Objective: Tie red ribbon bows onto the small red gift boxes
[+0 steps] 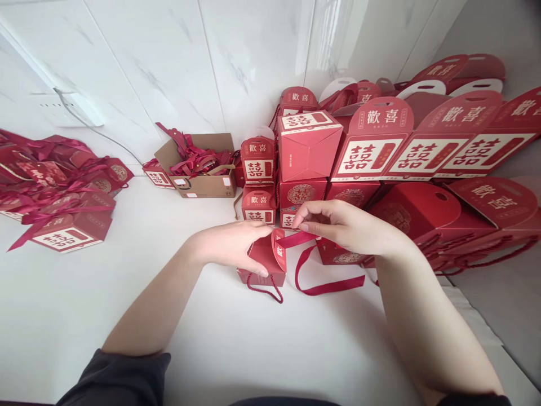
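Observation:
A small red gift box with a red cord loop sits on the white table in front of me. My left hand wraps over its top and left side, thumb pressed on the front face. My right hand pinches a red ribbon between thumb and fingers just right of the box's handle flap. The ribbon passes by the flap, then loops down onto the table to the right of the box.
Stacks of red gift boxes stand behind and to the right, larger ones along the wall. A cardboard carton of red ribbons sits at the back. Ribbon-tied boxes pile up at the left.

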### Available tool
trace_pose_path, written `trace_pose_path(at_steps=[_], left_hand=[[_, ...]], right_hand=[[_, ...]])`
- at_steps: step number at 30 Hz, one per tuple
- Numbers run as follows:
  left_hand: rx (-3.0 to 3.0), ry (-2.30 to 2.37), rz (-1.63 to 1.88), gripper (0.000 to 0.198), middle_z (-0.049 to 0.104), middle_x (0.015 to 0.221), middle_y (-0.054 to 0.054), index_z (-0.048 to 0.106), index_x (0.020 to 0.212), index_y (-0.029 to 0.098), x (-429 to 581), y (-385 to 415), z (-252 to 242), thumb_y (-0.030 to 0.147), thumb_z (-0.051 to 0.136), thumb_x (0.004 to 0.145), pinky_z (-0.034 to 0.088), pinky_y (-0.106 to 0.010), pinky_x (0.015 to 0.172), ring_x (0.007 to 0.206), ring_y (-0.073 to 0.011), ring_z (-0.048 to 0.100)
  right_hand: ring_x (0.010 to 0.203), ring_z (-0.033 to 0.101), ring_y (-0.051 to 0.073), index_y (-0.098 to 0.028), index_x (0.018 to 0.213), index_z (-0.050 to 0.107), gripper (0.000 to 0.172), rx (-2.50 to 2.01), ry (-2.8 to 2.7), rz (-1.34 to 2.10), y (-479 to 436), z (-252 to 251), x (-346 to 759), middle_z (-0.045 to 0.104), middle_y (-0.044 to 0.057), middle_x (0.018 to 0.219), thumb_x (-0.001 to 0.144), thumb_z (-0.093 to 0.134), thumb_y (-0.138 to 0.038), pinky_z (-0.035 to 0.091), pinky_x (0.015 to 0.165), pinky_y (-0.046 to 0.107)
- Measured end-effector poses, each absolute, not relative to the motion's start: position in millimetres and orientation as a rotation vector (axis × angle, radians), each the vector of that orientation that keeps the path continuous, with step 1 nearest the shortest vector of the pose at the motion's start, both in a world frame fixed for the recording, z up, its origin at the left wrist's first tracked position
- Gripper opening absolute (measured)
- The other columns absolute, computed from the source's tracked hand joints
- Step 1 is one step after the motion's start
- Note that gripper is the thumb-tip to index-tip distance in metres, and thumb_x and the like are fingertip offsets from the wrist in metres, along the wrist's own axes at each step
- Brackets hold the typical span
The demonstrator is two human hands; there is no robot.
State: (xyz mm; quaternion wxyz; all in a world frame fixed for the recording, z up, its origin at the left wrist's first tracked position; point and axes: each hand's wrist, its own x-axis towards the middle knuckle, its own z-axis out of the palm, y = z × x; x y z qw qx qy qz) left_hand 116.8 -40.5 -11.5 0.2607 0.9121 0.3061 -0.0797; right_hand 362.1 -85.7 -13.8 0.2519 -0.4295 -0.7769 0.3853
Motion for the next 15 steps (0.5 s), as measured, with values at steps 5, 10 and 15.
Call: trace_pose_path(at_steps=[5,10,15], left_hand=[[2.494,0.795,-0.18,0.047,0.061,0.119,-0.006,0.059,0.122,0.023,116.7,-40.2,-9.1,0.042,0.067,0.08,0.044,-0.029,0.089,0.107,-0.0235,0.059],[2.459,0.809,-0.085,0.03,0.06,0.124,-0.004,0.066,0.114,0.024,114.8,-37.7,-6.3,0.037,0.055,0.089,0.043,-0.028,0.093,0.112,-0.0212,0.057],[2.297,0.855,-0.016,0.024,0.063,0.118,-0.002,0.068,0.101,0.022,114.4,-32.2,-7.2,0.038,0.052,0.09,0.044,-0.027,0.085,0.105,-0.0191,0.059]], right_hand=[[0.084,0.061,0.017,-0.023,0.096,0.064,0.018,-1.19,-2.102,1.017,-81.9,-19.7,360.4,0.069,0.001,0.096,0.092,0.049,-0.032,0.045,0.079,0.029],[0.083,0.06,0.017,-0.021,0.093,0.063,0.017,-1.272,-2.076,0.904,-80.1,-24.5,354.1,0.068,0.001,0.094,0.092,0.048,-0.028,0.044,0.076,0.028],[0.076,0.058,0.016,-0.022,0.096,0.063,0.018,-1.28,-2.117,0.947,-83.5,-24.8,348.0,0.067,0.001,0.092,0.092,0.047,-0.027,0.043,0.07,0.027]])
